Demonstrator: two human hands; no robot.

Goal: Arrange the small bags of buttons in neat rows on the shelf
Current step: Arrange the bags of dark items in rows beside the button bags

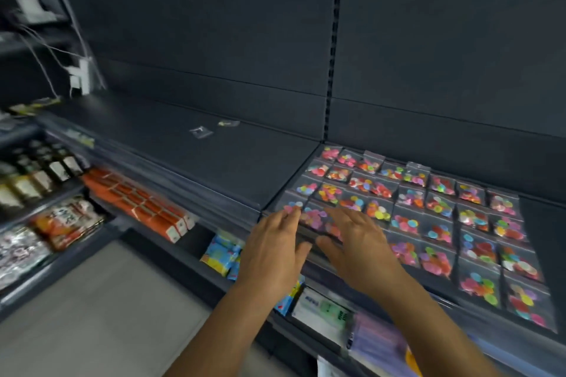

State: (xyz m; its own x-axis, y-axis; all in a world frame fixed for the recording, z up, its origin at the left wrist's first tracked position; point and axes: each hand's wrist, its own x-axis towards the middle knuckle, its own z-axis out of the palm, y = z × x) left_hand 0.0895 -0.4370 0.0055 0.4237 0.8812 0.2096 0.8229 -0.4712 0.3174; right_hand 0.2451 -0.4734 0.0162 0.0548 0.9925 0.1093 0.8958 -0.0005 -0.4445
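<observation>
Shelf: a dark shelf (306, 159) at about waist height, with a dark back panel behind it
Button bags: many small clear bags of coloured buttons (441, 217) lie flat on the right part of the shelf, side by side in several rows that run from the back panel to the front edge; most bags touch their neighbours
Left hand: the left hand (272, 251) is palm down at the front left corner of the bag field, fingers stretched out and close together, the fingertips on or just over the corner bag (292, 206); it grips nothing
Right hand: the right hand (356, 246) is palm down just beside the left one, fingers spread a little, over the front bags; if it presses them I cannot tell
Loose bags: two small bags (211, 128) lie apart on the bare left part of the shelf, near the back
Below: orange boxes (144, 200) and blue packets (222, 254) on lower shelves; the view is blurred
</observation>
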